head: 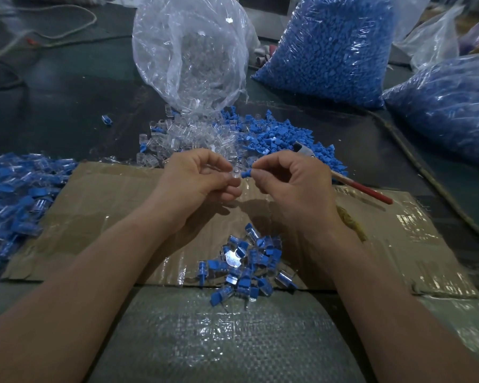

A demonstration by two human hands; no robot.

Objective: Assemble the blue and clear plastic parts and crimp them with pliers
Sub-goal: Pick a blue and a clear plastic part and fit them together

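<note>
Above flattened cardboard [116,205], the left hand [197,178] is pinching a clear part [235,174] while the right hand [291,181] is pinching a blue part [246,174] lying crosswise, tip pointing left toward it.

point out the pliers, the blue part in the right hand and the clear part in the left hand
pliers [368,191], head view, on the red handle.
blue part [246,174], head view, on its exposed end.
clear part [235,174], head view, on the bit that shows beside the blue one.
</note>
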